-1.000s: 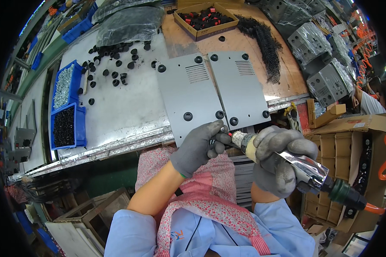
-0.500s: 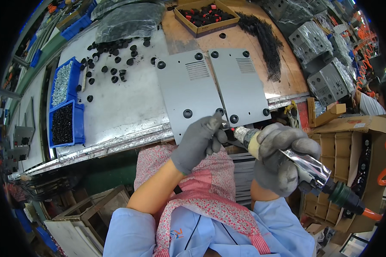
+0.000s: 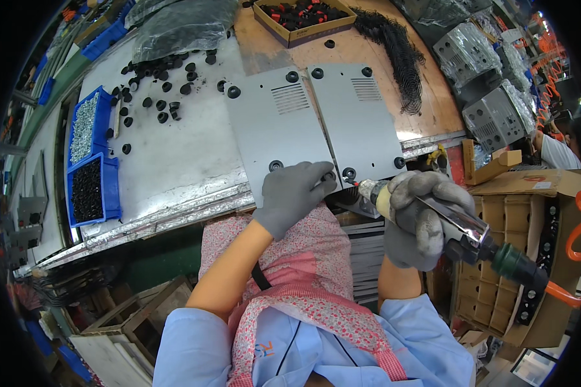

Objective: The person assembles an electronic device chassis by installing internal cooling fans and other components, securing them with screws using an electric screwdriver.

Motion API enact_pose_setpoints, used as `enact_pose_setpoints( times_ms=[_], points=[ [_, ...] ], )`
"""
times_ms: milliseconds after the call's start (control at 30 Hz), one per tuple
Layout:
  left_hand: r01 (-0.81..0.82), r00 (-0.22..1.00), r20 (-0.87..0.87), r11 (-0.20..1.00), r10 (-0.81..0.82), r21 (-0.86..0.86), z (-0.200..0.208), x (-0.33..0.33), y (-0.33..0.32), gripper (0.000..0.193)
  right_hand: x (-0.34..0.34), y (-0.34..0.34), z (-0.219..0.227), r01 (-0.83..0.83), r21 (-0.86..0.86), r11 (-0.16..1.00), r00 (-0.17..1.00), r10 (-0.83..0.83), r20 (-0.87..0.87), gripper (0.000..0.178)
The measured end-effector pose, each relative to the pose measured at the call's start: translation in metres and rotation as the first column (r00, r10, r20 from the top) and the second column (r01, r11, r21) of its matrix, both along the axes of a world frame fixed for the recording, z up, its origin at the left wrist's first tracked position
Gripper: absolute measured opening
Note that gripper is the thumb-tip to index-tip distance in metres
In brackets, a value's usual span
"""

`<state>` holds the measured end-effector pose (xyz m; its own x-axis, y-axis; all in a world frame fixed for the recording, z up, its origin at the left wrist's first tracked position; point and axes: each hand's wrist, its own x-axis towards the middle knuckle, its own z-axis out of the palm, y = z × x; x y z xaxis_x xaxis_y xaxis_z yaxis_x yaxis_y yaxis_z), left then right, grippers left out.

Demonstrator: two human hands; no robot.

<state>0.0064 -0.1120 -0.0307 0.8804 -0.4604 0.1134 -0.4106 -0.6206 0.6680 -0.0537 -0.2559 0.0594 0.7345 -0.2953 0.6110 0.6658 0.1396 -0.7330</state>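
Around the work, plenty lies close by: loose black rubber feet (image 3: 162, 117) scatter over the left half of the worktable (image 3: 187, 161), beside two blue bins (image 3: 112, 197) of small hardware. A plastic bag (image 3: 184, 29), a shallow cardboard tray (image 3: 323, 33) of black and red parts and a bundle of black mesh (image 3: 403, 71) occupy the far side. Two grey panels (image 3: 358, 129) lie side by side at the near edge, black feet at their corners. The left hand (image 3: 294, 197), gloved, covers part of the left panel's near end, fingers bent and close together; whether they pinch anything, I cannot tell. The gloved right hand (image 3: 426, 216) wraps its fingers round a power driver (image 3: 455, 222), whose red tip is just beside the right panel's near left foot. Pale metal surfaces the table's left, brown board its right. Beyond stand plastic-wrapped metal housings (image 3: 494, 122), an open carton (image 3: 529, 180) and another person's sleeve (image 3: 557, 153).
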Motion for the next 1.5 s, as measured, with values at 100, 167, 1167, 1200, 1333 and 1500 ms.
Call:
enact_pose_setpoints(
  times_ms=[100, 167, 1167, 1200, 1333, 1500],
  points=[
    [0.077, 0.996, 0.043, 0.994, -0.081, 0.076, 0.003, -0.002, 0.001, 0.026, 0.006, 0.0, -0.009, 0.032, -0.047, 0.998, 0.999, -0.033, -0.018, 0.036],
    [0.085, 0.994, 0.056, 0.991, -0.091, 0.104, 0.005, -0.002, 0.0, 0.027, 0.011, 0.003, -0.016, 0.021, -0.032, 0.999, 0.999, -0.022, -0.038, 0.036],
    [-0.757, 0.491, -0.643, 0.077, -0.588, -0.649, 0.022, 0.007, 0.029, 0.05, -0.007, 0.006, 0.024, -0.114, -0.019, 0.993, 0.988, 0.115, 0.098, 0.048],
    [-0.767, 0.421, -0.613, 0.099, -0.669, -0.634, 0.02, 0.002, 0.03, 0.048, -0.008, 0.009, 0.025, -0.138, -0.039, 0.99, 0.983, 0.142, 0.119, 0.048],
    [-0.779, 0.343, -0.633, 0.167, -0.695, -0.605, 0.027, -0.016, 0.031, 0.037, -0.003, 0.021, 0.023, -0.156, -0.05, 0.987, 0.977, 0.161, 0.138, 0.038],
    [-0.671, 0.351, -0.629, 0.282, -0.694, -0.686, 0.027, -0.031, 0.042, 0.038, -0.007, 0.029, 0.025, -0.164, -0.051, 0.985, 0.982, 0.168, 0.087, 0.049]
  ],
)
